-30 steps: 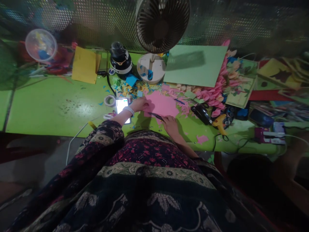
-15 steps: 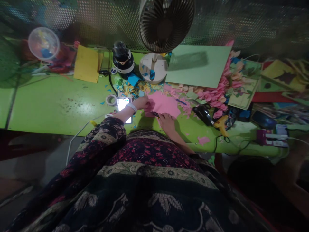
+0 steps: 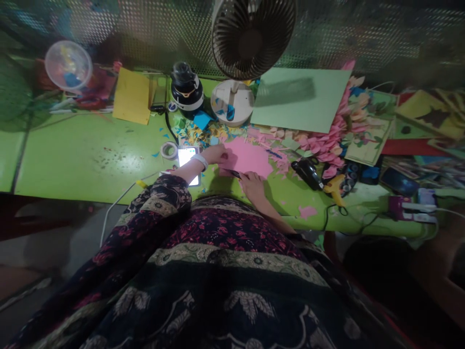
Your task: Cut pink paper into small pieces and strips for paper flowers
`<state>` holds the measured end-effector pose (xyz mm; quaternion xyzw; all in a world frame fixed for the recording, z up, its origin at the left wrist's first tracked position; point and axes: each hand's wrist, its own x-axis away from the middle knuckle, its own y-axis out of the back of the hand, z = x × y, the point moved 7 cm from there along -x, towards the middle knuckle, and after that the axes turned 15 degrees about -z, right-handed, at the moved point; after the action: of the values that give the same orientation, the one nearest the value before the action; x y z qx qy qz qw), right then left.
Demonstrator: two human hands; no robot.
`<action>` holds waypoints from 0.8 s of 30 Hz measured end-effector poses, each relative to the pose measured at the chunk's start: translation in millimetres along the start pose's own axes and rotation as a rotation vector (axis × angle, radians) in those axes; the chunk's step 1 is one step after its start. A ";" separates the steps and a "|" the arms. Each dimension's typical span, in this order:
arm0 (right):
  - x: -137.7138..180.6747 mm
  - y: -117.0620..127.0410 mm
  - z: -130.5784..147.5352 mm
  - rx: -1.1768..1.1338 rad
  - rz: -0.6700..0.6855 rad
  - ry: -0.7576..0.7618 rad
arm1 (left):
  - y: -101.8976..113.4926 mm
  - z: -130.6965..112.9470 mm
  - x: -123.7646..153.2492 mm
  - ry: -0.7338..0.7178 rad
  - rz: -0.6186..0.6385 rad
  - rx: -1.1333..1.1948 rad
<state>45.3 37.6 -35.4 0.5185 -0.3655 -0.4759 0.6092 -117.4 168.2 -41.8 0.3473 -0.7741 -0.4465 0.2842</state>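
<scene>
A sheet of pink paper (image 3: 250,157) with an uneven edge lies on the green table in front of me. My left hand (image 3: 217,154) is at its upper left edge, fingers closed on the paper. Low at the sheet's front edge, my right hand (image 3: 253,186) grips a slim dark tool (image 3: 235,173) that points left along the paper; its exact kind is too small to make out. Under my left wrist a phone (image 3: 194,180) with a bright screen lies on the table. A roll of tape (image 3: 168,150) sits left of the phone.
Behind the paper are small coloured scraps (image 3: 198,133), a black bottle (image 3: 186,92), a fan (image 3: 252,43) on a white base, and a pale green sheet (image 3: 301,109). Pink cut pieces (image 3: 327,143), a black device (image 3: 307,172) and a yellow-handled tool (image 3: 334,189) lie rightward.
The tool in my right hand has shifted slightly, with more of its thin front part showing. My left hand stays at the paper's edge. The whole view has moved a little.
</scene>
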 end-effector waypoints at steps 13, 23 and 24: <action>1.7 0.7 10.3 -0.004 0.060 -0.009 | 3.6 -3.7 -1.1 0.020 0.025 0.027; 8.0 7.0 -1.8 -0.002 0.019 -0.038 | 1.1 -1.1 -2.4 0.008 0.020 0.015; 6.9 6.6 0.8 -0.009 0.022 -0.039 | 0.8 -0.5 -2.9 0.014 0.022 0.022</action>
<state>47.8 30.8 -29.1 0.5024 -0.3810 -0.4806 0.6095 -115.5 170.5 -41.3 0.3452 -0.7807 -0.4323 0.2907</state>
